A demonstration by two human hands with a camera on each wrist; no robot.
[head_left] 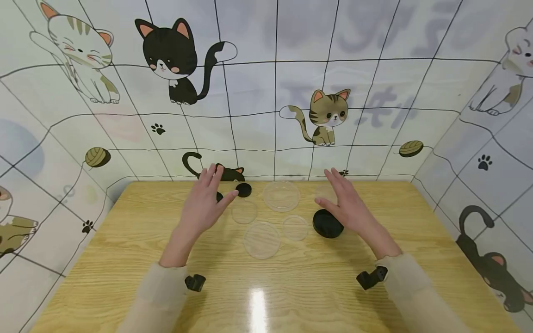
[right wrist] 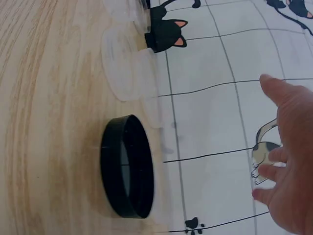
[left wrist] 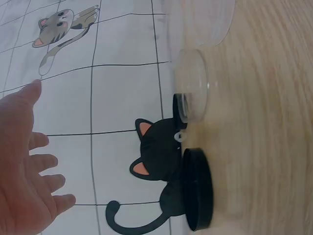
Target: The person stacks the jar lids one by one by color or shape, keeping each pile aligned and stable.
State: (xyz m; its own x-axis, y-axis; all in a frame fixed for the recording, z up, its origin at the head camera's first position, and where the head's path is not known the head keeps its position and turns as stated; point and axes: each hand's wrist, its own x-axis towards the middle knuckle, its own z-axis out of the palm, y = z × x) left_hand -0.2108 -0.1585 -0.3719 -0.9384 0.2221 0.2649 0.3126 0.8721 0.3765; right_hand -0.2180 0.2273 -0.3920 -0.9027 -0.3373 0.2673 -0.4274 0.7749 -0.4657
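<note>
In the head view my left hand hovers, fingers extended and thumb out, above the far left of the wooden table. Beside its thumb lies a small black disc, while another black piece is mostly hidden by the hand. My right hand is also stretched out and holds nothing. Partly below it sits a large black round lid, whose hollow rimmed side shows in the right wrist view. Between the hands are several clear round plastic pieces, including a wide one and a nearer one.
Behind the wooden table rises a white cloth wall printed with cats and grid lines, which continues along both sides. A light glare falls on the table's near middle. One more clear disc lies by the right fingers.
</note>
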